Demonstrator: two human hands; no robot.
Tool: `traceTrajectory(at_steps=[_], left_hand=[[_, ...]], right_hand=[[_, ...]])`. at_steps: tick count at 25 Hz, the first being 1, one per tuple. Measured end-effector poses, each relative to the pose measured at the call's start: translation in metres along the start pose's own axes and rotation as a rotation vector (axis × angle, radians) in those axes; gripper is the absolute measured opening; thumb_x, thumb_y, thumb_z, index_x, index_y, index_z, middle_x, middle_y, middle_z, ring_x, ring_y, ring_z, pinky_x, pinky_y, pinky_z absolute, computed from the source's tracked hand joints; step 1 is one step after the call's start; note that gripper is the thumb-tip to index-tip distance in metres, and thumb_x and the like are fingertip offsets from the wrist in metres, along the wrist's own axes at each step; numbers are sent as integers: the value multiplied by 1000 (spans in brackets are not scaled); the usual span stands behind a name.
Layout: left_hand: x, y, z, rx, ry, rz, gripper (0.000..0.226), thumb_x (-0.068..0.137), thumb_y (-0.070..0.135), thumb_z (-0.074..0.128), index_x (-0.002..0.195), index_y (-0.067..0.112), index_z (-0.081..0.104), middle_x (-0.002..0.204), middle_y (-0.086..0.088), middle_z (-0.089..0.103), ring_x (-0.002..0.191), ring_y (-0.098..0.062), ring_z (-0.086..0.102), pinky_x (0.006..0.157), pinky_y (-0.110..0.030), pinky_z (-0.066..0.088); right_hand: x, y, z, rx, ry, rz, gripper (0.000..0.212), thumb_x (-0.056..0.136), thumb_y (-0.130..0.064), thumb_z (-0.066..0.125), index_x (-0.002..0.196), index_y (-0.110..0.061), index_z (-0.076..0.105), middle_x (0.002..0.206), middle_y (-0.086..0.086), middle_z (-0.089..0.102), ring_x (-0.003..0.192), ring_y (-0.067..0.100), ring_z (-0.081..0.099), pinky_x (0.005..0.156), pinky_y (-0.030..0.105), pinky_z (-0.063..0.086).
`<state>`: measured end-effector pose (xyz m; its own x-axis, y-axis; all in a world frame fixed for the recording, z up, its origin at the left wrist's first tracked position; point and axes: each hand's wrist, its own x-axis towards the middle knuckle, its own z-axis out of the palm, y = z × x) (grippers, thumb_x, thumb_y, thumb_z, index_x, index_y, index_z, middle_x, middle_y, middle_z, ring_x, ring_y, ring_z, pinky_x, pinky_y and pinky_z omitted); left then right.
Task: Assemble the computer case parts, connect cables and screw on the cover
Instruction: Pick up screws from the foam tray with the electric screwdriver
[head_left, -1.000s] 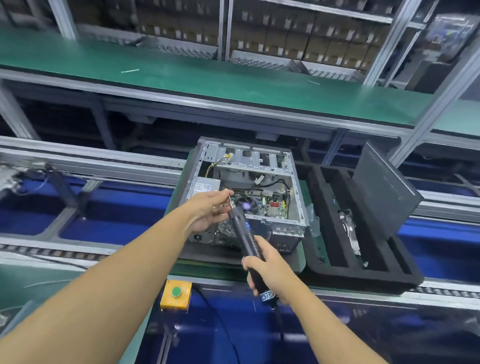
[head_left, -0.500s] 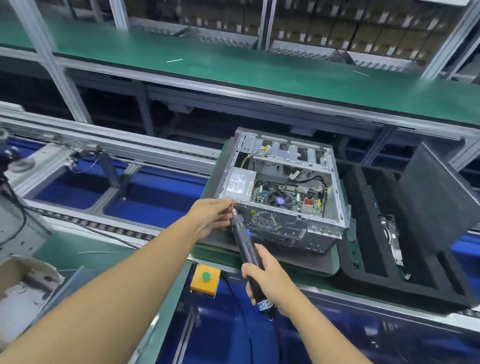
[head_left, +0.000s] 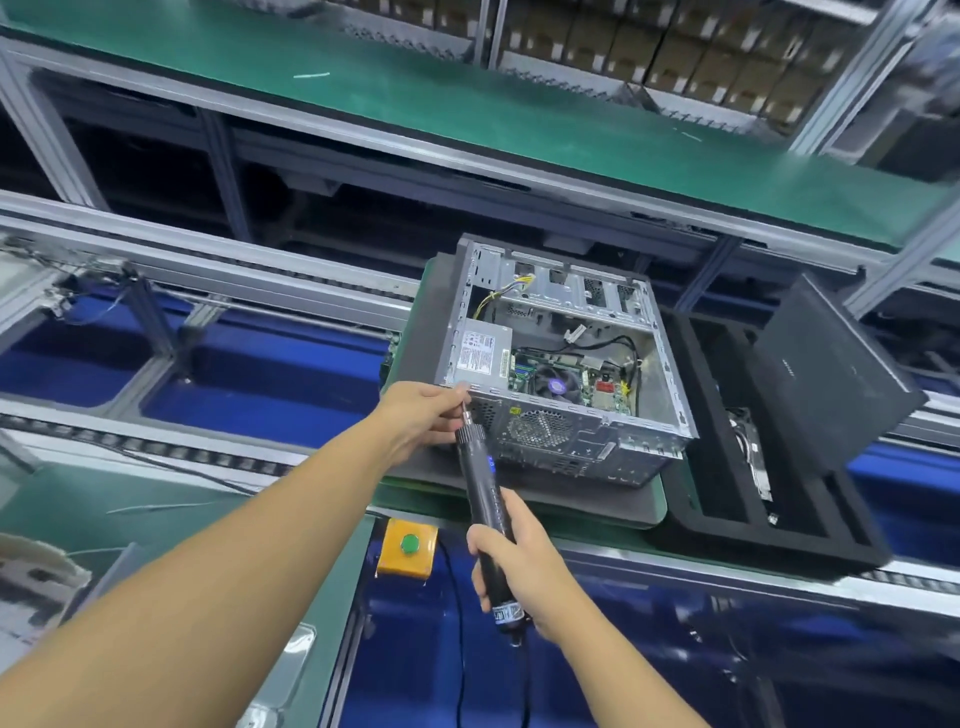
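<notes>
An open grey computer case (head_left: 566, 441) lies on a dark mat, its power supply, motherboard, fan and cables showing inside. My right hand (head_left: 519, 566) grips a black electric screwdriver (head_left: 483, 493) that points up at the case's near left corner. My left hand (head_left: 423, 415) pinches the screwdriver's bit at that corner, fingertips touching the case edge. A dark side cover (head_left: 826, 374) leans tilted in the black foam tray (head_left: 810, 545) to the right of the case.
The case sits on a green pallet (head_left: 660, 499) on the conveyor line. A yellow box with a green button (head_left: 409, 545) sits on the near rail. A green shelf (head_left: 467, 104) runs behind, with stacked boxes beyond. A cord hangs from the screwdriver.
The view has swung left, so the case and tray now sit further right. Both hands with the screwdriver moved from over the case interior to its near left corner.
</notes>
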<state>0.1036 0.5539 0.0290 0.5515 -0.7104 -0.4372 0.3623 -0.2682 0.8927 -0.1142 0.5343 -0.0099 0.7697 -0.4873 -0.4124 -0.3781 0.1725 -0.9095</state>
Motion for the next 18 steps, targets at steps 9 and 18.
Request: traceTrajectory(at_steps=[9, 18], left_hand=[[-10, -14, -9, -1, -4, 40, 19, 95, 22, 64, 98, 7, 74, 78, -1, 64, 63, -9, 60, 57, -20, 56], [-13, -25, -17, -22, -24, 39, 21, 96, 22, 63, 101, 4, 74, 78, -1, 64, 63, -10, 59, 54, -19, 54]], right_hand=[[-5, 7, 13, -12, 31, 22, 59, 85, -25, 64, 140, -25, 43, 73, -4, 61, 55, 25, 56, 49, 32, 49], [-15, 12, 31, -29, 82, 5, 27, 85, -22, 63, 109, -30, 54, 69, -2, 54, 54, 26, 53, 47, 32, 48]])
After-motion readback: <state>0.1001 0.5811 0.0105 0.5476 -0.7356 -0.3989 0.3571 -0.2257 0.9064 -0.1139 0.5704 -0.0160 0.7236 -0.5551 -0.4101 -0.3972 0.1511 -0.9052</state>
